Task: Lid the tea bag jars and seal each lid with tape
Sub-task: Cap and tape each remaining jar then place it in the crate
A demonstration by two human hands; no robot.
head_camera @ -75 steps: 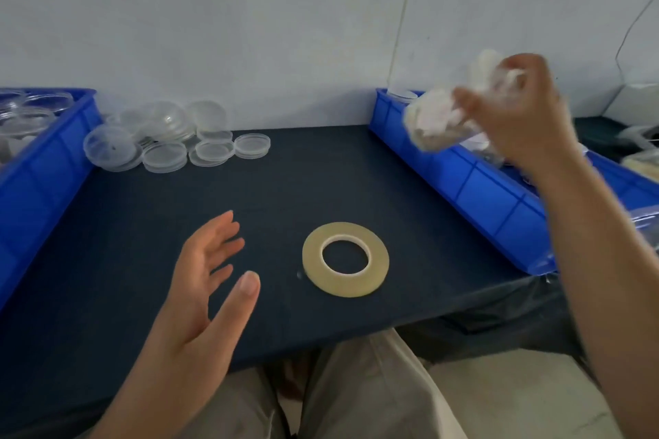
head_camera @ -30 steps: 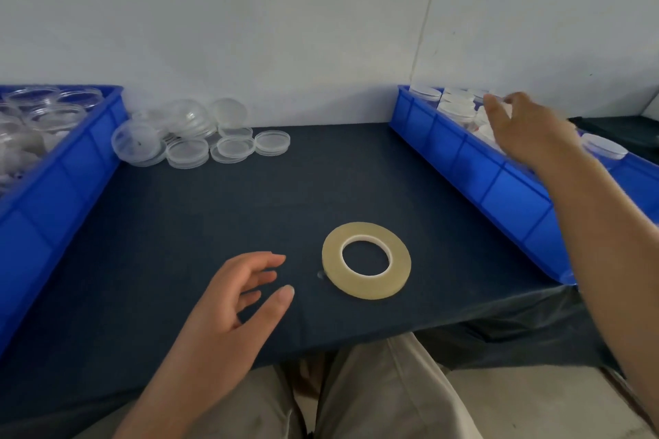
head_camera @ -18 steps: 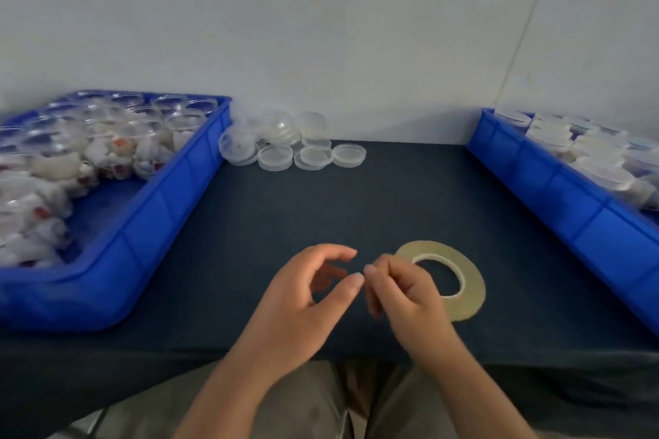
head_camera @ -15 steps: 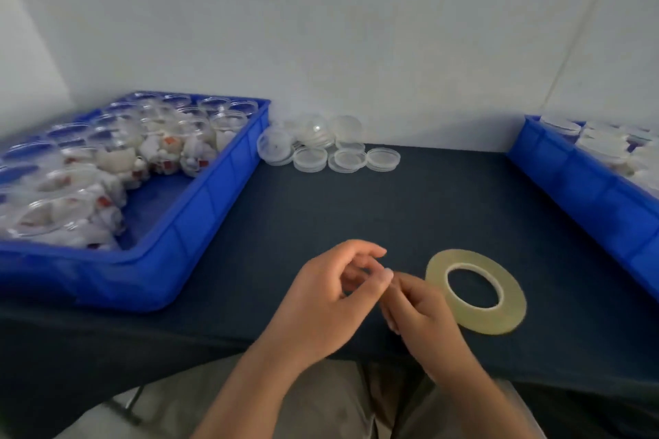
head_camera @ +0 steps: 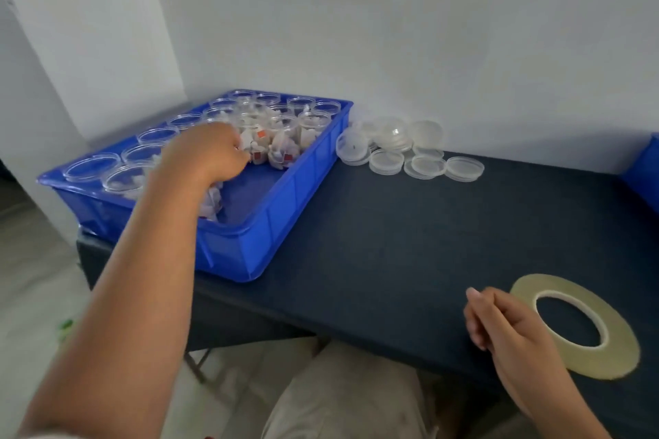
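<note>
left hand [head_camera: 210,150]: half a second ago it was meeting the right hand [head_camera: 506,328] at the front of the table [head_camera: 410,232]; now it is reaching into the blue bin [head_camera: 256,249]. Its grip is curling in among the jars, but blur and the back of the hand are hiding the fingertips, so I cannot tell whether it is holding one.
blue bin: sitting at the left end of the table, with bare floor showing in its near right corner.
tea bag jars [head_camera: 313,130]: standing upright in rows in the bin, unlidded, with tea bags showing inside.
lids [head_camera: 426,166]: lying in a loose pile on the table, just beside the bin's far right corner.
right hand: resting at the front edge of the table, its grip slack and holding nothing, just beside the roll.
tape roll [head_camera: 622,349]: lying flat at the front right of the table.
step: likely fetching an open jar for lidding.
next move: probably calling for a firm grip round one jar, lifting it clear of its neighbours and setting it mid-table, then taking a lid from the pile.
</note>
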